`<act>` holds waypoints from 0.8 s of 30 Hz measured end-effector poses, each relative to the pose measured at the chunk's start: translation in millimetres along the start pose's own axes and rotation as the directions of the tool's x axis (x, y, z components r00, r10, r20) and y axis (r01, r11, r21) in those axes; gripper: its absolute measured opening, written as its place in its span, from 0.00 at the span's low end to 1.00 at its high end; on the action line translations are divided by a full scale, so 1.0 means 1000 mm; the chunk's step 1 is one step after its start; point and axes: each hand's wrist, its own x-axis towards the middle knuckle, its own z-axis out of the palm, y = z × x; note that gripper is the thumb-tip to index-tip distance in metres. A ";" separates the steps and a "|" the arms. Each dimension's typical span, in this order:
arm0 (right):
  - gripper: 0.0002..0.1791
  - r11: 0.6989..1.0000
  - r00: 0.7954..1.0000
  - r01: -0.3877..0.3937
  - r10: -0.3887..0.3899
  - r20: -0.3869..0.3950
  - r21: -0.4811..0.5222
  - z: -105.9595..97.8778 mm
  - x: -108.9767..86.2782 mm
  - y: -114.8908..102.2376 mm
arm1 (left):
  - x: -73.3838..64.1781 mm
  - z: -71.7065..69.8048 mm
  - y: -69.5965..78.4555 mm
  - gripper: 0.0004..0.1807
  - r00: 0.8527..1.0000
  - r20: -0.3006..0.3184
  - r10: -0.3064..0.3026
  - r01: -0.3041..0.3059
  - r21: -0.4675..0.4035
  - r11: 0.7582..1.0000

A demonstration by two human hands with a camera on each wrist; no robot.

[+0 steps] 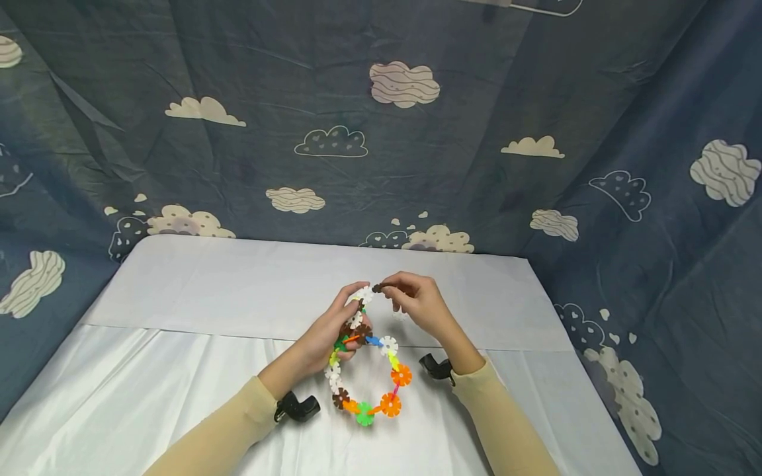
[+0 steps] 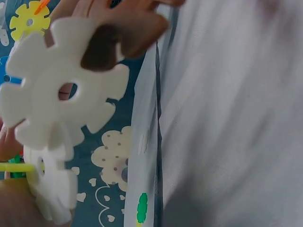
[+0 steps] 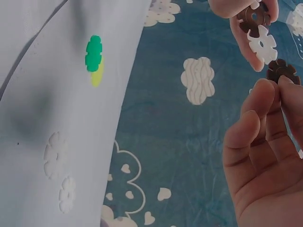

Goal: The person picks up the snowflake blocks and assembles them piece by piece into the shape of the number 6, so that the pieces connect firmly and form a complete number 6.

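A ring of interlocking snowflake discs [image 1: 365, 414] in orange, green, white, brown, yellow and blue hangs from my left hand [image 1: 318, 337], which grips its upper part. From that hand a short tail of discs rises to a white disc [image 3: 263, 45] at the top. My right hand [image 1: 421, 303] pinches a brown disc [image 3: 282, 71] between thumb and fingertips, close to the white disc's edge. Whether the two discs touch is unclear. In the left wrist view a large white disc [image 2: 42, 90] sits by the left fingers, hiding part of the hand.
Loose on the white table [image 1: 208, 284] lie a green disc [image 3: 93, 53], a yellow disc [image 3: 97, 75] and two white discs [image 3: 56, 155]. Black wrist cameras are strapped to both wrists. A dark cloud-patterned cloth [image 1: 452, 172] hangs behind the table.
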 end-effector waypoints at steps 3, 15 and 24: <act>0.06 0.999 1.000 0.028 -0.028 -0.005 -0.029 0.000 0.000 0.000 | 0.000 0.000 0.000 0.24 1.000 0.006 0.004 -0.004 0.004 1.000; 0.05 0.987 0.991 0.130 -0.133 -0.023 -0.099 0.004 0.000 0.000 | 0.000 -0.001 0.000 0.24 1.000 0.012 0.008 -0.008 0.018 1.000; 0.05 0.982 0.985 0.155 -0.162 -0.057 -0.110 0.017 -0.001 0.006 | 0.001 -0.004 -0.005 0.24 1.000 -0.011 0.013 -0.013 0.046 0.999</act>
